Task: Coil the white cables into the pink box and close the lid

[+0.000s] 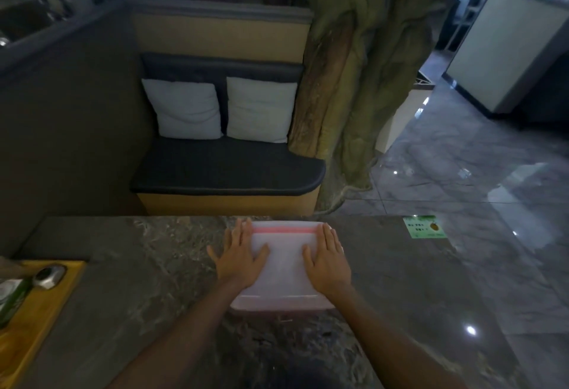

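The pink box (284, 274) lies on the dark marble table (138, 265), near its far edge, with its pale lid down on top. A pink strip runs along the lid's far side. My left hand (240, 254) rests flat on the lid's left part, fingers spread. My right hand (328, 257) lies flat on the lid's right part, fingers spread too. No white cables show; the box's inside is hidden under the lid.
A yellow wooden tray (37, 321) with a green bottle (12, 299) and a metal piece (49, 276) sits at the table's left. A green sticker (425, 227) marks the right far corner. Beyond the table are a dark bench with two white pillows and a tree trunk.
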